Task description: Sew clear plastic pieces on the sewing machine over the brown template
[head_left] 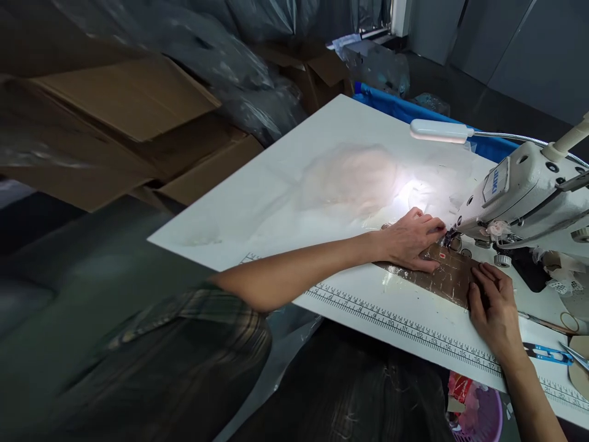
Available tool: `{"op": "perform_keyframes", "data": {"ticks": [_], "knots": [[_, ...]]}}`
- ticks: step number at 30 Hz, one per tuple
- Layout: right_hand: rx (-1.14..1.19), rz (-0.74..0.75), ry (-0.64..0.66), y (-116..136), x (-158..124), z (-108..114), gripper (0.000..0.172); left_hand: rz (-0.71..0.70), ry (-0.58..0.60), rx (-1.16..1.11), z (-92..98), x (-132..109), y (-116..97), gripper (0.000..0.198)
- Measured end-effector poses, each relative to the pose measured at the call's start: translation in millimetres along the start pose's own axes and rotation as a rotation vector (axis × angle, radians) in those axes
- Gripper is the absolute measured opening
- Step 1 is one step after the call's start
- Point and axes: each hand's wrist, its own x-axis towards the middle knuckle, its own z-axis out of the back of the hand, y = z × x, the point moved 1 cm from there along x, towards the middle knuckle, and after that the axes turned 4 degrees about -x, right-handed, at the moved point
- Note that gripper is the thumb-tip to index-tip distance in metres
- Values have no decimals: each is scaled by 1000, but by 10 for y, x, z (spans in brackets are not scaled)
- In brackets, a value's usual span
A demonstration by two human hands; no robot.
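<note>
"So, take the middle of your view as the dial: your left hand (409, 240) is just past three o'clock, laid on the scuffed brown panel (453, 282), thumb spread well away from the fingers."

"And your right hand (497, 307), at four o'clock from your left?"

"That one rests on the panel's four o'clock end, thumb and fingers a little apart. Whether you press thin material under either hand, I cannot tell."

"Where does your panel lie, then?"

"On the white table (248, 209), between three and four o'clock in your view. The sewing machine (524, 190) has its head at one to two o'clock from it, and the lamp (437, 130) is at twelve."

"Anything near your right hand?"

"Blue-handled snips (552, 353) at four o'clock from it. The printed ruler (391, 322) runs along your table edge, and the purple basket (499, 411) sits below, at six."
</note>
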Motion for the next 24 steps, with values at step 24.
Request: {"op": "perform_keyframes", "data": {"ticks": [24], "knots": [[-441, 163, 122, -1114, -905, 979, 46, -9, 9, 128, 218, -564, -87, 50]]}}
